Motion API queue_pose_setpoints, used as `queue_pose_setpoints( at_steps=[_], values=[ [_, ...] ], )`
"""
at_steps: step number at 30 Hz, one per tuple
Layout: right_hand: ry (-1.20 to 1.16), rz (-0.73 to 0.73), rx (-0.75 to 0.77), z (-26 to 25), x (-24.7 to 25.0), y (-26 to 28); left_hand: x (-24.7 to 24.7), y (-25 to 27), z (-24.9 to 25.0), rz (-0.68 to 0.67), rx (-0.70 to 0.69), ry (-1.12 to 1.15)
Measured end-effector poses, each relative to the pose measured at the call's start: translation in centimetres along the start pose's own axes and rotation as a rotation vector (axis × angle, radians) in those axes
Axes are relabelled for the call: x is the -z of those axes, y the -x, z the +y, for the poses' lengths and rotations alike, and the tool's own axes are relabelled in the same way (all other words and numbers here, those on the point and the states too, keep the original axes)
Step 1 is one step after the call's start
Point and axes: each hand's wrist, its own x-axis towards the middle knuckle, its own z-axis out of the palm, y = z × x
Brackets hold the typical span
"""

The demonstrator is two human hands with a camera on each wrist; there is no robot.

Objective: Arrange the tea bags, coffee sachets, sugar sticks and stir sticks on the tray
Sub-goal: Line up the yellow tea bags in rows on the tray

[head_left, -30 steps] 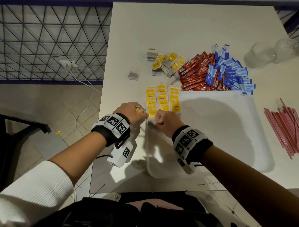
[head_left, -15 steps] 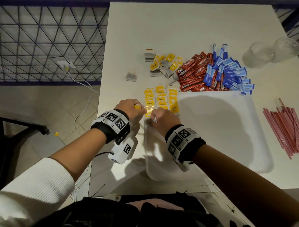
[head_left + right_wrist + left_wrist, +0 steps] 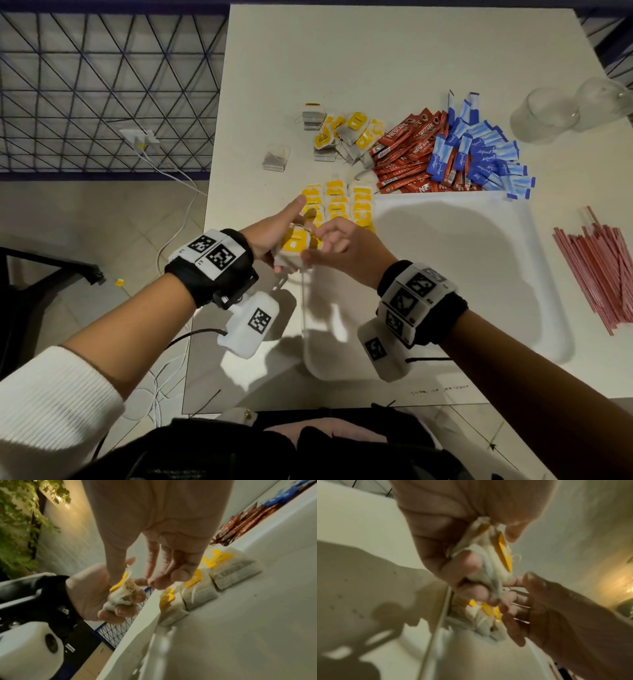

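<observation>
My left hand [image 3: 270, 234] hovers over the near-left corner of the white tray [image 3: 462, 291], palm turned up, and grips a small bundle of yellow-tagged tea bags [image 3: 293, 245] [image 3: 489, 555] [image 3: 122, 596]. My right hand [image 3: 337, 245] [image 3: 154, 555] meets it from the right, with its thumb on the top bag's tag and its fingertips pinching at that bag. Three rows of tea bags [image 3: 339, 209] lie in the tray's far left corner. Beyond the tray lie loose tea bags [image 3: 346, 133], red coffee sachets [image 3: 407, 154] and blue sugar sticks [image 3: 483, 154]. Red stir sticks [image 3: 599, 270] lie to its right.
Two clear glasses [image 3: 548, 116] stand at the table's far right. A single tea bag [image 3: 275, 157] lies apart near the left table edge. The floor with a cable drops off to the left, behind it a wire fence.
Both hands have risen from the row of tea bags at the tray's left edge. The left hand turned palm up, showing the bundle, and the right hand came across to it.
</observation>
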Motion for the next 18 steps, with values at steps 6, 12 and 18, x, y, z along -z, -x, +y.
queue_pose_setpoints(
  at_steps=[6, 12, 18],
  values=[
    [0.051, 0.021, -0.006, -0.1, 0.4, 0.1, -1.6, 1.0, 1.4, -0.201, 0.022, 0.222],
    [-0.109, 0.052, -0.058, 0.9, 2.1, 0.0, -1.6, 0.9, 0.9, -0.256, 0.002, 0.347],
    [-0.180, 0.008, -0.098, 1.1, 3.2, 0.2, -2.4, 1.0, 0.0, -0.026, -0.123, 0.269]
  ],
)
